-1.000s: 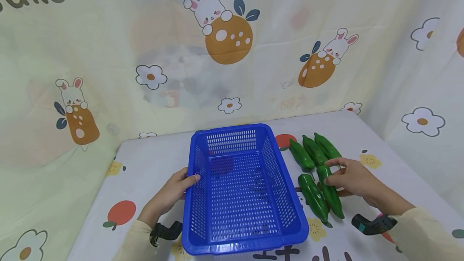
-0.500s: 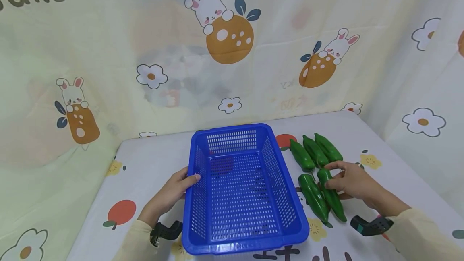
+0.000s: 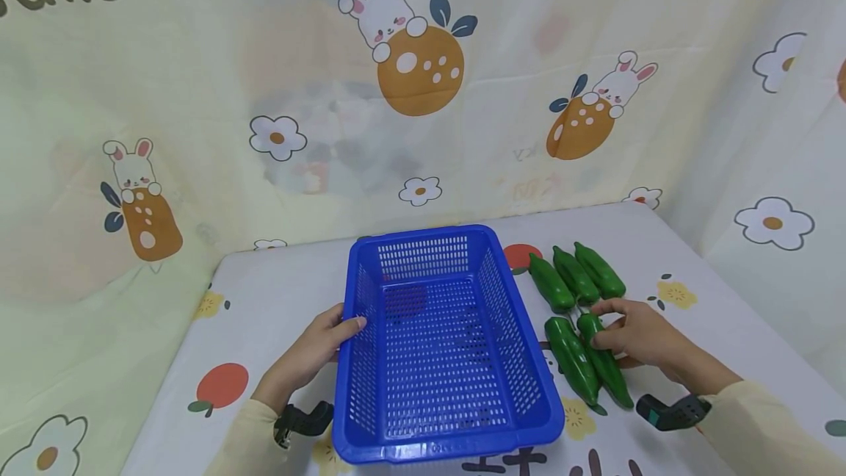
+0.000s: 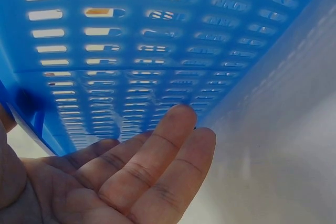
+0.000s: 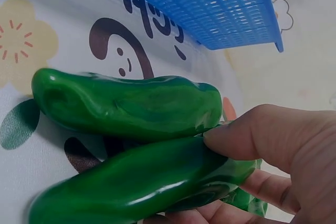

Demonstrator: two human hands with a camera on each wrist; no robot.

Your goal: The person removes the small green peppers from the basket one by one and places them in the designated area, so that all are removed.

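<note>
A blue plastic basket (image 3: 436,358) with slotted walls stands mid-table in the head view. My left hand (image 3: 316,347) holds its left rim, thumb over the edge; in the left wrist view the fingers (image 4: 157,166) lie along the outside of the slotted wall. To the basket's right, my right hand (image 3: 644,336) holds a green pepper (image 3: 608,369) near its stem end, between thumb and fingers. A second green pepper (image 5: 131,103) lies alongside it, very close. The undersides of both peppers are hidden.
Behind the right hand, a row of more green peppers (image 3: 576,275) lies on the table. The printed tablecloth (image 3: 277,292) carries fruit and flower patterns. A patterned curtain (image 3: 317,42) hangs behind the table and along its right side.
My right hand has drawn the held pepper slightly toward me, apart from the back row. The left hand and the basket stay in place.
</note>
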